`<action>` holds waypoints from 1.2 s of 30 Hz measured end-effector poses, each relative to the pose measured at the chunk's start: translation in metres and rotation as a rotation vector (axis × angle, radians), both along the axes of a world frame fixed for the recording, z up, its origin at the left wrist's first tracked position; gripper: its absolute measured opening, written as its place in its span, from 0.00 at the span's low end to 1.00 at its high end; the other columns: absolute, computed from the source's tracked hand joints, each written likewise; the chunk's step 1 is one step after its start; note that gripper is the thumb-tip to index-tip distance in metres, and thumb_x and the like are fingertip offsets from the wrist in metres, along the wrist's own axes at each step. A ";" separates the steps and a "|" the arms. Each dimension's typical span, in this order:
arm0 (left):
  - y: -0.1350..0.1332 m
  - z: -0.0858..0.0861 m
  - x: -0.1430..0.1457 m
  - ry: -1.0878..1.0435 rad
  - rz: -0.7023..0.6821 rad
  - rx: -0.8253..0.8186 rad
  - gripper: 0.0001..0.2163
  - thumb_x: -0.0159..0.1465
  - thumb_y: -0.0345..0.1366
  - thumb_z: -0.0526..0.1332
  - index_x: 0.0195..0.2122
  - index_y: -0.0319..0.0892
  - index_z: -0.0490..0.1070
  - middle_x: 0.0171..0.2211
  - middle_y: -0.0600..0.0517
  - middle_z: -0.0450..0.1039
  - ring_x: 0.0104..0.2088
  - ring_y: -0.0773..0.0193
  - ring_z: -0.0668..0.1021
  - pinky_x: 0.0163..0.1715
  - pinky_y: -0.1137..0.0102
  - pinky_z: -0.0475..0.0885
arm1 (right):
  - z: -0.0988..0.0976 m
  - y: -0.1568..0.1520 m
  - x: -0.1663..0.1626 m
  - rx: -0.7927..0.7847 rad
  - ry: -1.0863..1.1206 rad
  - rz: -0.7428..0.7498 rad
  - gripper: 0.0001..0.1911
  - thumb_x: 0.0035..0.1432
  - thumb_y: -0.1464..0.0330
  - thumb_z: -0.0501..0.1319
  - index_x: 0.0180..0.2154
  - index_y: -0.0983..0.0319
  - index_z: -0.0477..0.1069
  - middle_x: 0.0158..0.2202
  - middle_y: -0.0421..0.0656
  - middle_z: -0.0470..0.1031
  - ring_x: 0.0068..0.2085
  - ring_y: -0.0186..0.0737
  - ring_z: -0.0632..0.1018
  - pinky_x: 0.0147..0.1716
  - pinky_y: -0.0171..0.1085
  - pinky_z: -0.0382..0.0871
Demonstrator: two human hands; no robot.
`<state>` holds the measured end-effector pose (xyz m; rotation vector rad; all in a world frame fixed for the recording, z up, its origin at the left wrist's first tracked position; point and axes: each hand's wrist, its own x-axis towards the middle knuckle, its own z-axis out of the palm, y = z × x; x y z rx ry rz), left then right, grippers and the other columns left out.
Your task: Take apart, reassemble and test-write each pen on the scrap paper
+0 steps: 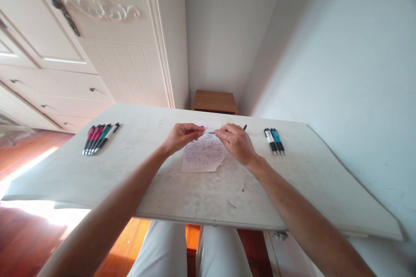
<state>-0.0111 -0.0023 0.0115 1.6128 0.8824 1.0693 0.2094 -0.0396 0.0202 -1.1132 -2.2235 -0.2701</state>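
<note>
Both my hands meet over a scribbled sheet of paper (203, 156) in the middle of the white table (162, 181). My left hand (182, 136) is closed in a pinch on a pink pen part (200, 127). My right hand (236, 142) is closed on a black pen (244, 127), whose thin tip points left toward the left hand. The two pieces sit end to end, almost touching.
Several pens in pink, green and white lie in a row (100, 137) at the table's left. Three pens in white, blue and teal (274, 140) lie at the right. A wooden stool (214, 101) stands beyond the table. A white wardrobe (97, 52) is at the left.
</note>
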 end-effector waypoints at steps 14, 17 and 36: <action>-0.003 -0.003 0.004 0.103 0.068 0.146 0.15 0.55 0.42 0.68 0.39 0.37 0.78 0.36 0.46 0.80 0.29 0.66 0.77 0.28 0.72 0.73 | -0.010 0.002 -0.004 -0.203 0.258 0.064 0.09 0.64 0.69 0.58 0.40 0.59 0.78 0.36 0.44 0.77 0.39 0.41 0.77 0.41 0.37 0.69; -0.004 0.000 0.003 0.136 0.045 0.193 0.15 0.56 0.40 0.66 0.42 0.38 0.77 0.39 0.46 0.79 0.30 0.66 0.77 0.29 0.71 0.73 | -0.010 0.002 -0.006 -0.223 0.309 0.081 0.09 0.64 0.69 0.58 0.39 0.59 0.78 0.36 0.44 0.77 0.39 0.41 0.78 0.41 0.38 0.70; 0.028 -0.022 -0.027 0.761 0.367 0.507 0.08 0.62 0.37 0.61 0.37 0.43 0.79 0.41 0.46 0.78 0.45 0.52 0.74 0.51 0.57 0.65 | -0.001 0.008 0.010 -0.131 0.363 -0.021 0.10 0.64 0.67 0.58 0.39 0.59 0.79 0.37 0.46 0.76 0.40 0.43 0.77 0.43 0.42 0.71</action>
